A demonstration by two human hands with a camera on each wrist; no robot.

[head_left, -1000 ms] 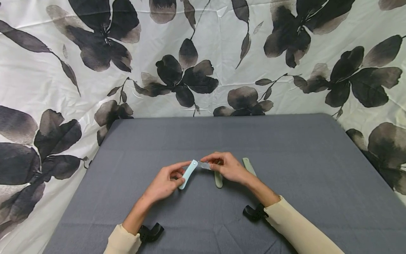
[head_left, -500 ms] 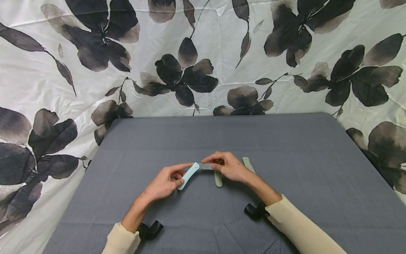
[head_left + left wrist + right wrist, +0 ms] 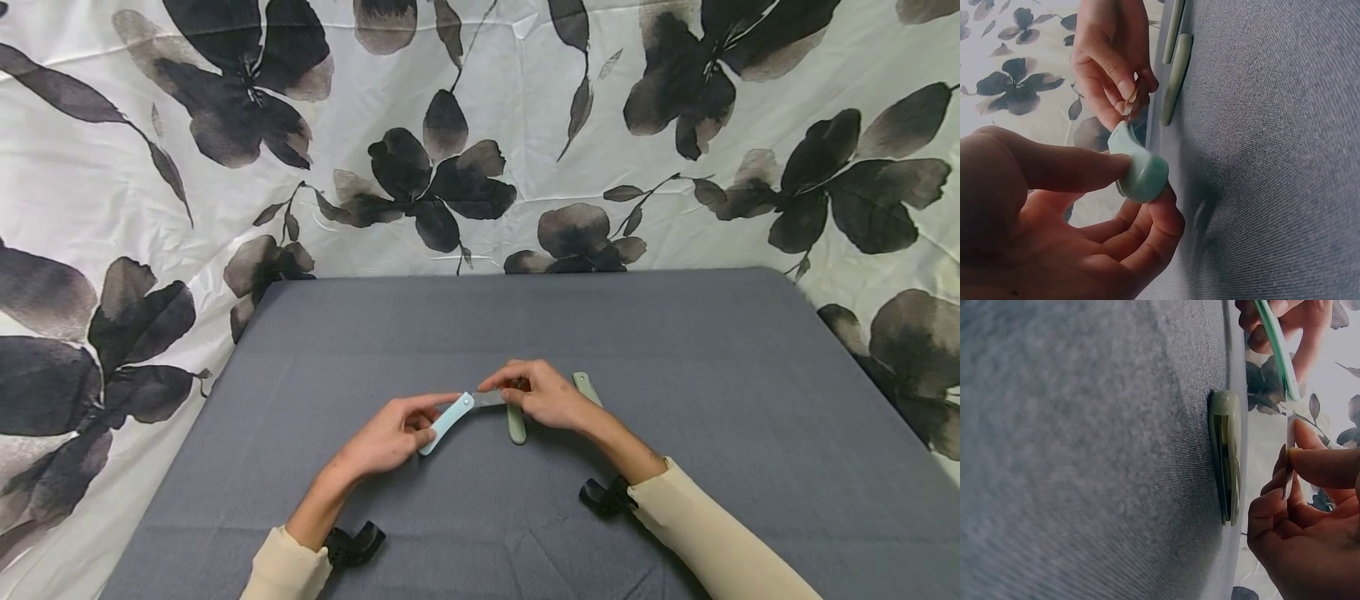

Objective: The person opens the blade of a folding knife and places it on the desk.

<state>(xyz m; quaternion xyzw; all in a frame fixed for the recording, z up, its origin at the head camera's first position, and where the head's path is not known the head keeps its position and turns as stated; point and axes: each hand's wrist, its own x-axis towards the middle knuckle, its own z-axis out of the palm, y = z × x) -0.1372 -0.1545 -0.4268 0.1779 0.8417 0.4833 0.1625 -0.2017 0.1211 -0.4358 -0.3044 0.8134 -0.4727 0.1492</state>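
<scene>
A folding knife with a pale mint-blue handle [image 3: 447, 423] and a flat metal blade [image 3: 489, 399] is held up between the two hands over the table. My left hand [image 3: 386, 435] grips the handle, thumb on the near side and index finger stretched along toward the pivot. My right hand [image 3: 542, 395] pinches the blade between thumb and fingers, which hide its tip. The blade stands out of the handle at a wide angle. In the left wrist view, the handle [image 3: 1141, 172] is seen nearly end-on between thumb and fingers.
A sage-green folded knife [image 3: 516, 425] lies on the grey cloth-covered table [image 3: 375, 325], partly hidden under my right hand. Another sage-green handle [image 3: 585, 387] lies just beyond the right wrist. A floral curtain [image 3: 525, 125] hangs behind the table.
The handle has tilted flatter, its pivot end moving right and down, and the angle between handle and blade has widened. My right hand stays almost in place.
</scene>
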